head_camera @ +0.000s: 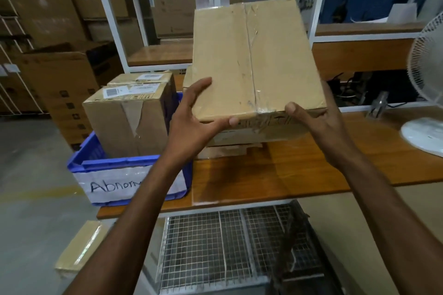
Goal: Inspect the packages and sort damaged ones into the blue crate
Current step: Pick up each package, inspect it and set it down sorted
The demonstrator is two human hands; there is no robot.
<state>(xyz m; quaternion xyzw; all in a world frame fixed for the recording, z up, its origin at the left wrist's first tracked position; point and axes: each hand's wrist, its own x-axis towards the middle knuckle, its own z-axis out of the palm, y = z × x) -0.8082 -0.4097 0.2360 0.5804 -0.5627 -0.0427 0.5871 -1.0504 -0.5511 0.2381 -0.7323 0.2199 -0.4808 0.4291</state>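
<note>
Both hands hold a tape-sealed brown cardboard box (254,60) above the wooden desk (287,170), its long axis running away from the person. The left hand (191,117) clasps its near-left corner and the right hand (318,127) pinches its near-right edge. The blue plastic crate (115,163) sits lower left at the desk's left end, nearer the left hand.

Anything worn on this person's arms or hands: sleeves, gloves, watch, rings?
Nothing visible. Both forearms are bare to the picture's edge, no sleeves. The left hand and right hand wear no gloves; no watch, band or ring shows.
</note>
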